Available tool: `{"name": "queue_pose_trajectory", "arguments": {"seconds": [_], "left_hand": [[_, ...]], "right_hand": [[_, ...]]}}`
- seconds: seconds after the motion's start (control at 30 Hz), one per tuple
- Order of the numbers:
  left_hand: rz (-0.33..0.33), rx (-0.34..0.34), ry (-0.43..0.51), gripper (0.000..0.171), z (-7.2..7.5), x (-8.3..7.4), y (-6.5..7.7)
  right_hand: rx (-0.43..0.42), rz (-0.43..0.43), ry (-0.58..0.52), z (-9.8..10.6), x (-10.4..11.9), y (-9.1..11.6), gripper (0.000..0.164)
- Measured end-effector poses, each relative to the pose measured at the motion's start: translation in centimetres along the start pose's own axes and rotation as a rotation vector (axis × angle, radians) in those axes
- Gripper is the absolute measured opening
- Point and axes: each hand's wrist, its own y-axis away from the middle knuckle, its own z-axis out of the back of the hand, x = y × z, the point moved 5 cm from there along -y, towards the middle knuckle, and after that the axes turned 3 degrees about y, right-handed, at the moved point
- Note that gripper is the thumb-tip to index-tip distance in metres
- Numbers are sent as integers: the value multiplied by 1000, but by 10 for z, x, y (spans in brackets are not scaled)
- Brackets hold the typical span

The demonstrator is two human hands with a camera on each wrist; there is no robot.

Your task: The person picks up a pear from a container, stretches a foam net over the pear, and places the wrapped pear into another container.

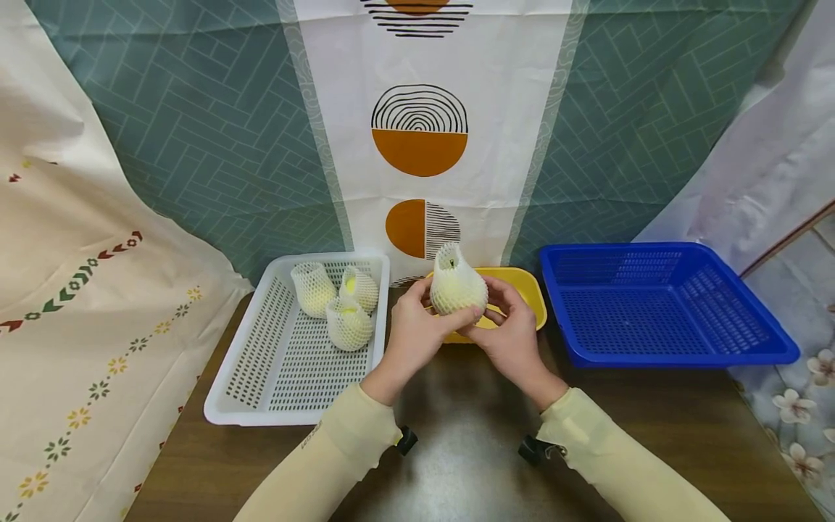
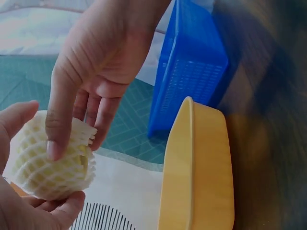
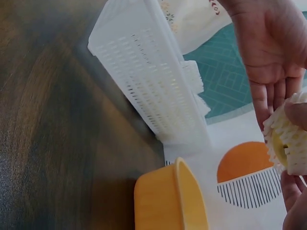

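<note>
Both hands hold a round yellow-green fruit (image 1: 459,291) in a white foam net sleeve, raised over the yellow bin. The left hand (image 1: 415,325) grips it from the left, thumb in front, and the right hand (image 1: 512,335) from the right. The sleeve's narrow open top points upward in the head view, with a dark stem showing inside. In the left wrist view, the right thumb presses the net of the sleeved fruit (image 2: 53,165). Yellow skin shows through the sleeve's opening on the fruit (image 3: 278,143) in the right wrist view.
A white basket (image 1: 287,417) on the left holds three foam-sleeved fruits (image 1: 349,326). The yellow bin (image 1: 531,286) stands behind the hands, partly hidden by them. To the right is a blue basket (image 1: 659,319). All stand on a dark wooden table (image 1: 457,449), before a patterned curtain (image 1: 215,123).
</note>
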Motion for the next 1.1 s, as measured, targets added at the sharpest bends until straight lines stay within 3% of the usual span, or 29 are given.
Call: {"name": "queue_pose_trajectory", "arguments": {"seconds": [0.13, 0.33, 0.6, 0.83, 1.1], "left_hand": [[8, -6, -46, 65, 2, -3, 0], [47, 19, 1, 59, 7, 1, 0], [129, 20, 66, 61, 20, 14, 0], [161, 8, 115, 61, 34, 17, 2], [132, -42, 139, 64, 57, 25, -1]], "right_hand": [[-14, 52, 44, -3, 2, 2, 67], [-24, 92, 86, -9, 2, 5, 66], [67, 102, 87, -21, 5, 7, 68], [128, 127, 101, -32, -21, 2, 67], [186, 115, -4, -41, 3, 8, 58]]}}
